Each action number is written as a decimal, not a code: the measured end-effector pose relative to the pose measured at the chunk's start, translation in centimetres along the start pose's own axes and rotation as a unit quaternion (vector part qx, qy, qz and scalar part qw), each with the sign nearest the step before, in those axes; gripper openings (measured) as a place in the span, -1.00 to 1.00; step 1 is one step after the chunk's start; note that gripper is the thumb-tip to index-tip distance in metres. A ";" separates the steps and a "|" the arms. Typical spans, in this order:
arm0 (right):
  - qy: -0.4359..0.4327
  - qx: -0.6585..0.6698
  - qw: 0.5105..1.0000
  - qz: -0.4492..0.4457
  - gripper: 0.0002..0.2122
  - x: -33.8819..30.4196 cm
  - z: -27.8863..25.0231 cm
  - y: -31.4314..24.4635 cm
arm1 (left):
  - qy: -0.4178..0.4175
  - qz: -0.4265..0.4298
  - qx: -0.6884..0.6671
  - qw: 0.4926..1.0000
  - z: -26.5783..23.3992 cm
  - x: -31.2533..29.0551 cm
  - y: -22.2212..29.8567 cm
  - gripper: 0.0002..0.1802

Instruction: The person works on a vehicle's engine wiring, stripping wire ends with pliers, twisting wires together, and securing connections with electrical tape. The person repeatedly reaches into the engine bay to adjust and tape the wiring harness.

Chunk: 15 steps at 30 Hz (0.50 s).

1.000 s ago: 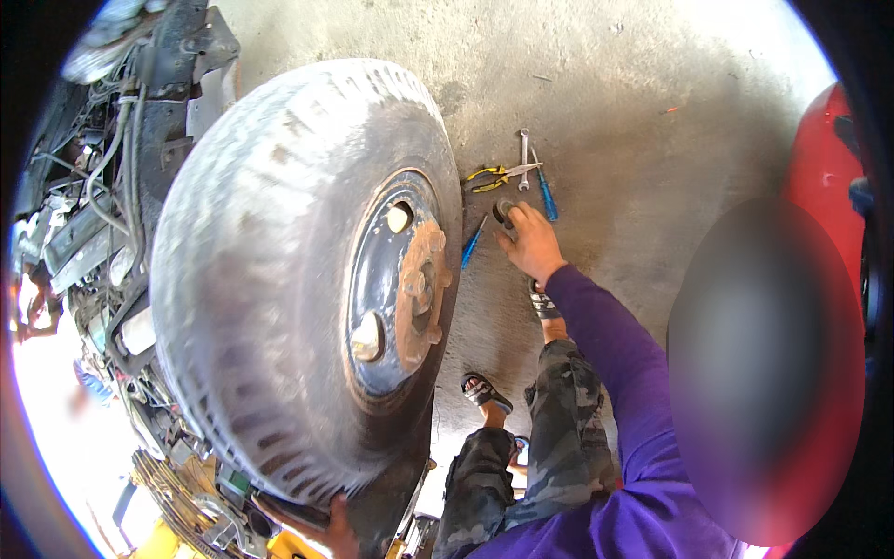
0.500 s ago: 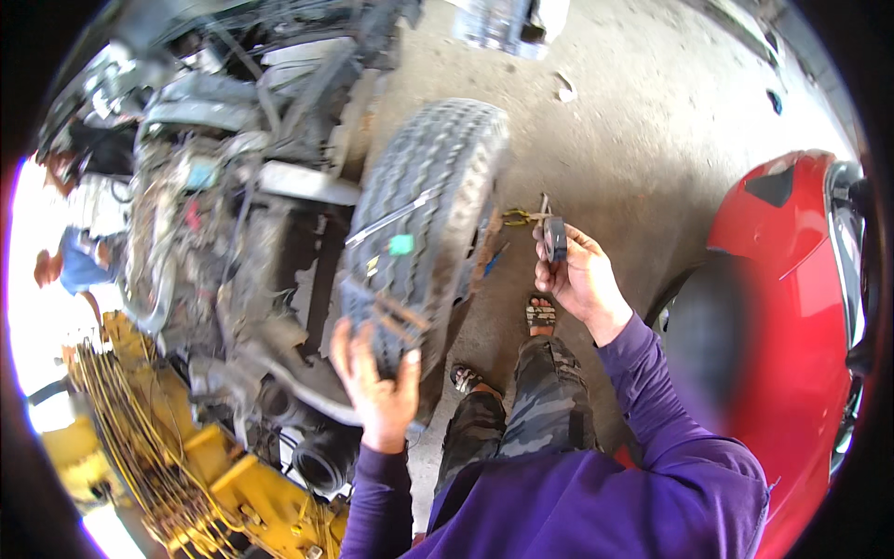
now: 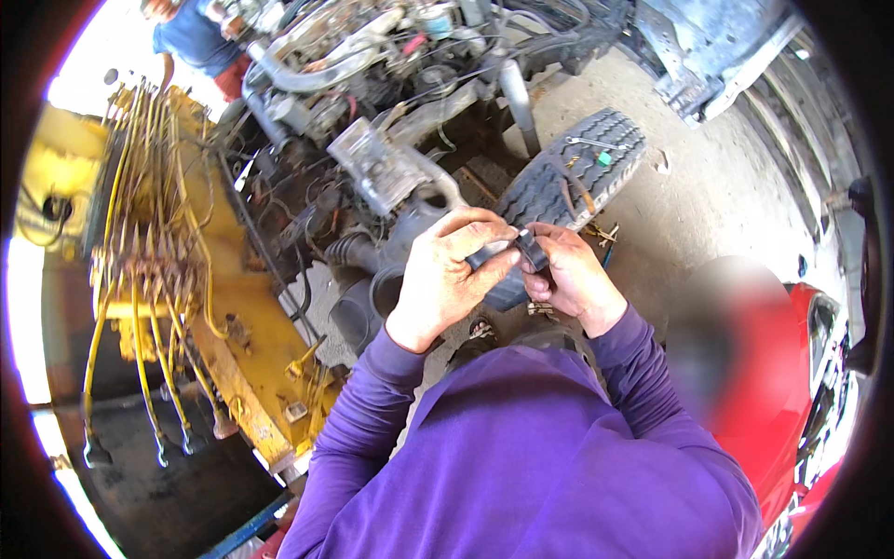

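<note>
In front of my chest my two hands meet at a small black roll that looks like electrical tape [image 3: 532, 250]. My right hand [image 3: 579, 284] grips the roll between thumb and bent fingers. My left hand [image 3: 452, 270] reaches in from the other side, its thumb and fingertips pinched at the roll's edge. Beyond them stands a big tyre [image 3: 529, 200]. On its tread rest a wrench [image 3: 598, 143], a small green item [image 3: 604, 159] and a brown, rusty-looking tool [image 3: 581, 191].
A bare engine with pipes [image 3: 372, 56] stands ahead. To the left is yellow machinery [image 3: 237, 373] with several hoses [image 3: 140, 205]. A red car [image 3: 768, 410] is close on my right. Pliers [image 3: 603, 232] lie on the floor past the tyre. A person in blue [image 3: 196, 37] is far left.
My left hand has come away from the brown tool on the tyre to the black roll in my right hand. The view has swung left, bringing more yellow machinery in.
</note>
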State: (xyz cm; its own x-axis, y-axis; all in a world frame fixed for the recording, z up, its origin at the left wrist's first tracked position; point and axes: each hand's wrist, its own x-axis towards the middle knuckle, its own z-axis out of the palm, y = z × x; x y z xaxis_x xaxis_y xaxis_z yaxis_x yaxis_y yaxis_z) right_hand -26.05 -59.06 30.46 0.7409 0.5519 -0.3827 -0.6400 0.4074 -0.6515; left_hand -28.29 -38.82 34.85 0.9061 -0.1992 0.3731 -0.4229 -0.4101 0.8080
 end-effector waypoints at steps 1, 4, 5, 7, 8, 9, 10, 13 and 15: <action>0.000 -0.017 1.000 0.022 -0.85 0.5 1.3 0.3 | 0.007 0.016 0.036 0.999 -1.4 -0.8 0.0 -0.72; 0.011 -0.064 0.994 0.086 -0.91 2.0 4.1 1.2 | 0.033 0.038 0.137 0.989 -3.9 -3.1 0.5 -0.78; 0.001 -0.070 0.993 0.100 -0.91 2.6 4.5 1.5 | 0.040 0.032 0.163 0.985 -4.6 -3.6 0.7 -0.79; -0.074 -0.083 0.988 0.111 -0.89 4.1 5.0 1.7 | 0.050 0.031 0.212 0.976 -5.9 -4.3 0.8 -0.80; -0.040 -0.100 0.985 0.136 -0.89 4.7 5.8 1.6 | 0.052 0.032 0.234 0.970 -6.4 -4.7 0.8 -0.80; -0.048 -0.117 0.981 0.149 -0.89 5.0 6.4 1.7 | 0.053 0.032 0.256 0.965 -6.8 -5.1 0.7 -0.80; -0.058 -0.134 0.976 0.161 -0.89 5.6 6.8 1.7 | 0.054 0.032 0.280 0.958 -7.2 -5.3 0.5 -0.79; -0.105 -0.192 0.958 0.183 -0.90 8.0 7.3 1.8 | 0.048 0.041 0.334 0.940 -8.2 -6.2 0.0 -0.81; -0.118 -0.256 0.943 0.177 -0.89 9.4 7.7 2.1 | 0.043 0.037 0.360 0.931 -8.8 -6.6 -0.2 -0.80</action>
State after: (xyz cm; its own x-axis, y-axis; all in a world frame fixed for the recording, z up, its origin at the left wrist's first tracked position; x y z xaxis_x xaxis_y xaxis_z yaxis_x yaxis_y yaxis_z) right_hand -21.99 -47.44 30.51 0.3945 0.7584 -0.5189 -0.6124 -0.2041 -0.7638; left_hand -34.12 -29.61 36.22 0.8587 -0.1903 0.4758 -0.3510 -0.8949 0.2755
